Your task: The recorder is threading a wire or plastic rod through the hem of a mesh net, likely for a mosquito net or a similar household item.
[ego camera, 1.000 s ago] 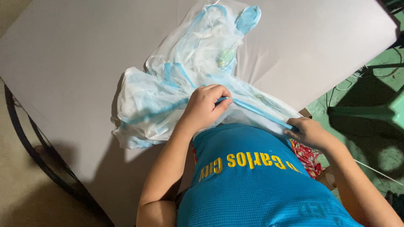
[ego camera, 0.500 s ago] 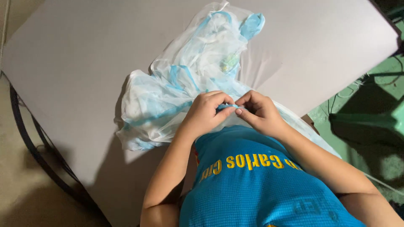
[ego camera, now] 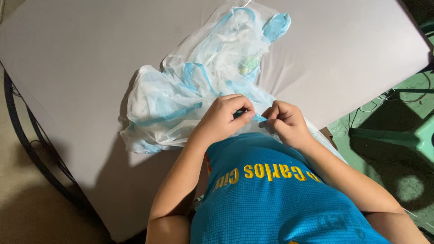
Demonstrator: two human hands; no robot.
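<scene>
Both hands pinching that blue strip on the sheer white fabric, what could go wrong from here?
1. The left hand and right hand pinch one thin blue strip; pulling them apart may tear the sheer fabric.
2. The fabric lies bunched on the grey table, so a tug could drag the whole pile.

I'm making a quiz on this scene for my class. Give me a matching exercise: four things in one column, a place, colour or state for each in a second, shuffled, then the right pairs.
Things:
1. sheer white garment with light blue trim
2. flat grey table top
3. left hand
4. green plastic stool

Descriptions:
A. stands on the floor beside the table
B. lies crumpled in a heap
C. pinches a blue trim strip close to the right hand
D. bears the garment

Pairs: 1-B, 2-D, 3-C, 4-A
</scene>
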